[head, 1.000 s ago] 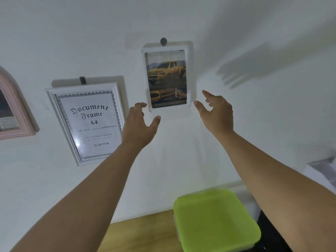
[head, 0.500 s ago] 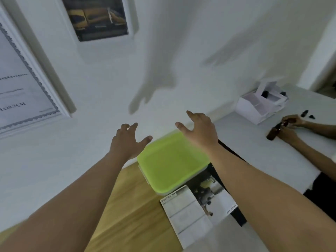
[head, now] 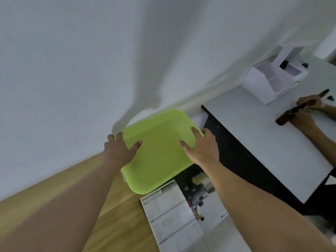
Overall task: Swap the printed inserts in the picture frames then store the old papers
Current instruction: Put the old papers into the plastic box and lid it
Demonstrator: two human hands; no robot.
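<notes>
A lime-green plastic box lid (head: 160, 153) lies on the wooden table against the white wall. My left hand (head: 121, 149) is at the lid's left edge, thumb spread over the top and fingers past the rim. My right hand (head: 200, 146) lies on the lid's right edge with fingers spread. A printed paper (head: 171, 213) headed "SPECIFICATION" with a dark photo lies on the table just in front of the box. No picture frame is in view.
A wooden tabletop (head: 116, 224) runs left and front. To the right stands a white desk (head: 258, 135) with a dark side panel, a white open box (head: 272, 79), and another person's hands (head: 309, 106) holding a brown bottle.
The view dropped from the framed pictures on the wall down to the table. Both my hands came down from the small car frame onto the green lid.
</notes>
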